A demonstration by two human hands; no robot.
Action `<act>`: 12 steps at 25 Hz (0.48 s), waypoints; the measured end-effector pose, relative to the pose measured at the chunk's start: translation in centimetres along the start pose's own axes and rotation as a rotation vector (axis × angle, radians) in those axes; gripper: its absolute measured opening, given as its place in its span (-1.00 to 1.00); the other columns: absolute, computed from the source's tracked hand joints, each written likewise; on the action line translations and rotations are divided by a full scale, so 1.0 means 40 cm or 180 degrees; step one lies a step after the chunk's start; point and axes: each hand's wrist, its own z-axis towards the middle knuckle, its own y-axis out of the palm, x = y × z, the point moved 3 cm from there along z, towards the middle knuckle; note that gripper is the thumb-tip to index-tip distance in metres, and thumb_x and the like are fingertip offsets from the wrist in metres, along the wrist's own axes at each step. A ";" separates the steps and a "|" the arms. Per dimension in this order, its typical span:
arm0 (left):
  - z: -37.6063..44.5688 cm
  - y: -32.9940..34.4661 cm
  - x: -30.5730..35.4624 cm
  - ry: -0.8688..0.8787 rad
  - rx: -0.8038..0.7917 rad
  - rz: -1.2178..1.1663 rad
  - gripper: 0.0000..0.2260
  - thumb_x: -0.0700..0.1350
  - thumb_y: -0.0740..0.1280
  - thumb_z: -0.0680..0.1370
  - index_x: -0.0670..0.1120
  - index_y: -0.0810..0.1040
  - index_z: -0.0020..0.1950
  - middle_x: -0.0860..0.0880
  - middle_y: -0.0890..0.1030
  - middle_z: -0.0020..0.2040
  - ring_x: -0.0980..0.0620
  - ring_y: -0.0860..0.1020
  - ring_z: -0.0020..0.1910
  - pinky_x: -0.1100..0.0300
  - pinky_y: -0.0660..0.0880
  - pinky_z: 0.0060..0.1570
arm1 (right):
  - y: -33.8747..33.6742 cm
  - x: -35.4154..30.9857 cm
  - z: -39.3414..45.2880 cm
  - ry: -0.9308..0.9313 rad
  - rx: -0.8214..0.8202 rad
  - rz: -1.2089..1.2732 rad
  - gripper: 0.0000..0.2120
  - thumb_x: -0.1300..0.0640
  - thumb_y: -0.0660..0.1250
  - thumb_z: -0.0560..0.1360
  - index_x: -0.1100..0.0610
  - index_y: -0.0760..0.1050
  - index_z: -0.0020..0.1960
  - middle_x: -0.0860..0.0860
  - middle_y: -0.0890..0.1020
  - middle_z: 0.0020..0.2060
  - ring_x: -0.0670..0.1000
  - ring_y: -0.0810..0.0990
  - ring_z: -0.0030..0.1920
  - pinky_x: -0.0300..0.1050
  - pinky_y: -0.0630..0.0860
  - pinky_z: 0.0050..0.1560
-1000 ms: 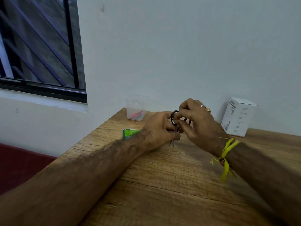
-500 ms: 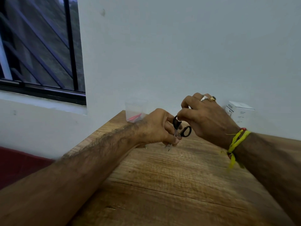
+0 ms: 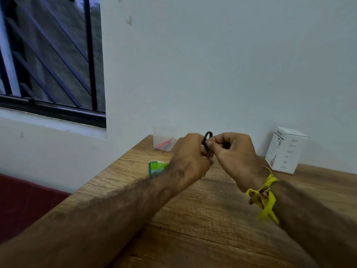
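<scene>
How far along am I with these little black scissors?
Done: the scissors are picked up and held between both hands. In hand: the left hand grips the lower end while the right hand pinches a black handle loop, apparently working out a grip. Left: any cutting. The blades are hidden, and the green packet lies on the table beside the left wrist, not held.

Matt grained wooden table (image 3: 202,219), clear plastic cup (image 3: 164,139), matt white cardboard box (image 3: 286,151)
</scene>
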 end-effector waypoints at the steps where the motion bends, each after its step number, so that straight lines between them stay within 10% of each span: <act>1: -0.003 0.002 0.000 0.0058 0.0048 0.0128 -0.79 -0.25 0.52 0.40 -0.05 0.64 -0.02 0.05 0.69 -0.23 0.10 0.67 -0.15 0.04 0.66 -0.10 | 0.005 -0.001 -0.006 0.0363 -0.0012 0.0327 -0.92 0.20 0.43 0.51 0.15 0.68 -0.15 0.02 0.69 -0.30 -0.15 0.65 -0.29 -0.22 0.58 -0.25; 7: -0.026 0.022 0.007 0.0547 0.0168 0.0725 -0.65 -0.28 0.36 0.54 0.04 0.50 0.26 0.02 0.65 0.00 0.03 0.61 0.00 0.02 0.63 0.00 | 0.014 -0.016 -0.022 0.2508 -0.0301 0.2344 -0.85 0.20 0.35 0.55 0.15 0.49 -0.20 -0.03 0.42 -0.43 -0.08 0.30 -0.41 -0.20 0.27 -0.36; 12: -0.015 0.018 0.000 0.0332 0.0134 0.0455 -0.73 -0.28 0.42 0.49 0.00 0.59 0.13 0.04 0.68 -0.07 0.07 0.64 -0.06 0.05 0.65 -0.05 | 0.017 -0.023 -0.021 0.2452 -0.0367 0.2402 -0.82 0.19 0.36 0.54 0.16 0.50 -0.23 -0.01 0.45 -0.41 -0.09 0.35 -0.41 -0.21 0.30 -0.36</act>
